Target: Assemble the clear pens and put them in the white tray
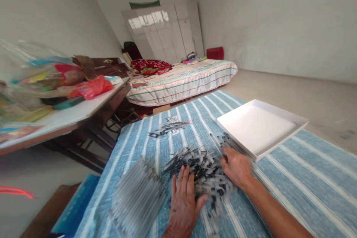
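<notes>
My left hand (184, 202) lies flat with fingers stretched out at the near left edge of a loose heap of small black and clear plastic pieces (202, 161), which look like pen parts. My right hand (236, 165) is at the heap's right side, fingers curled inward; whatever they hold is hidden. Under and beside it run long thin grey tubes (227, 141), partly covered by the hand and forearm. Left of my left hand, many translucent grey tubes (139, 197) lie side by side in a slanted, blurred stack.
Behind the right hand stands a shallow white box (259, 130). A small bunch of dark thin pieces (169, 128) lies farther back on the striped blue cloth (134, 137). A cluttered side table (92, 106) is at left, a bed (184, 85) beyond.
</notes>
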`<move>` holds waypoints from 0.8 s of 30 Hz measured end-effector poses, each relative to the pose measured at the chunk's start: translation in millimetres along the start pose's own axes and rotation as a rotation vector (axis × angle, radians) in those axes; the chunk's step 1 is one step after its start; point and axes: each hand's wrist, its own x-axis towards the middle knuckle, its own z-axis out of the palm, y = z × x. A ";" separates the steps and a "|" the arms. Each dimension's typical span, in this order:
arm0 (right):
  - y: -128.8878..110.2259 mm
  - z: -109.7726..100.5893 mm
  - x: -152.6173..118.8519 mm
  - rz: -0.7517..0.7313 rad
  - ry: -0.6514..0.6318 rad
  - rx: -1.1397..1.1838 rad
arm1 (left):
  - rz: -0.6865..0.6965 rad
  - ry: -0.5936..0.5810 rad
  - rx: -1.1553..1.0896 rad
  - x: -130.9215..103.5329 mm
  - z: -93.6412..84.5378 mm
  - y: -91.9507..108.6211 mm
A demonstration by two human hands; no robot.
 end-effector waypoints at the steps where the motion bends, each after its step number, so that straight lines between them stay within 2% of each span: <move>1: 0.6 1.5 -0.4 -0.026 0.030 0.082 | -0.003 0.017 -0.043 1.5 -3.2 0.7; 3: 0.2 3.4 -1.7 -0.078 0.072 0.258 | -0.018 0.069 -0.174 4.5 -12.3 3.2; 5: -3.6 3.0 -4.5 -0.135 0.076 0.419 | -0.114 0.136 -0.380 9.7 -23.6 8.4; 7: -11.5 0.3 -9.0 -0.205 0.057 0.551 | -0.358 0.187 -0.667 19.2 -34.8 16.1; 10: -29.1 -6.3 -17.4 -0.321 -0.019 0.702 | -0.891 0.181 -1.213 39.6 -46.8 27.0; 11: -35.4 -8.7 -20.0 -0.351 -0.061 0.739 | -1.006 0.173 -1.431 46.5 -49.0 28.9; 13: -46.6 -12.3 -23.8 -0.360 -0.164 0.811 | -1.142 0.190 -1.780 58.1 -51.4 29.1; 16: -57.6 -13.3 -25.3 -0.224 -0.316 0.940 | -1.228 0.308 -2.049 67.4 -53.1 22.4; 19: -64.2 -7.9 -25.6 -0.051 -0.557 1.058 | -1.260 0.439 -2.120 71.0 -55.8 13.9; 21: -70.2 -2.5 -27.7 0.055 -0.727 1.127 | -1.261 0.482 -2.160 73.2 -57.5 10.9; 24: -83.3 3.0 -33.8 0.209 -0.865 1.245 | -1.279 0.520 -2.246 77.7 -57.2 9.4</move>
